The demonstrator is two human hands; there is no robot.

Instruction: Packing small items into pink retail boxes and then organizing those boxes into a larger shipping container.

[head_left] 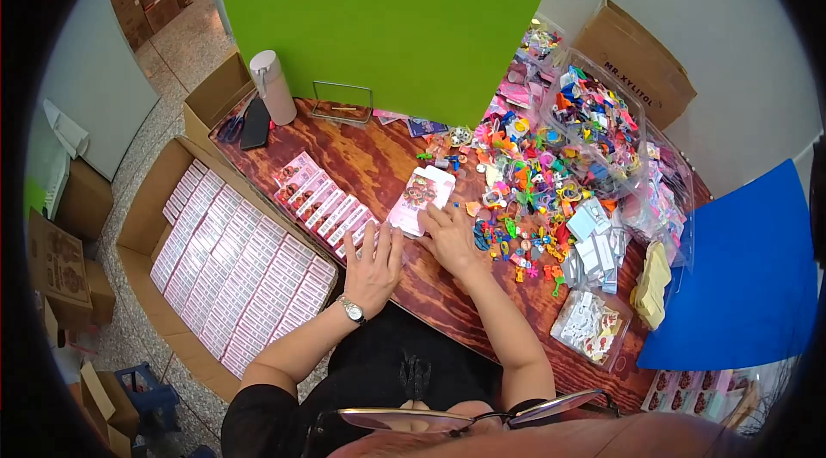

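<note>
A flat pink-and-white printed carton lies on the patterned table, with a white flap sticking out at its upper right. My right hand has its fingers spread over the carton's lower right edge and the table beside it; the thumb is hard to make out. My left hand, with a watch on the wrist, rests fingers outstretched between that carton and a row of small filled-looking pink boxes. The left fingertips are close to the row's near end, and nothing shows in that hand.
Small colourful plastic toys are heaped on the right, around a clear bin. A tub of white pieces stands nearer me. At left, a large cardboard carton holds packed boxes. A flask and phone stand at the far left corner.
</note>
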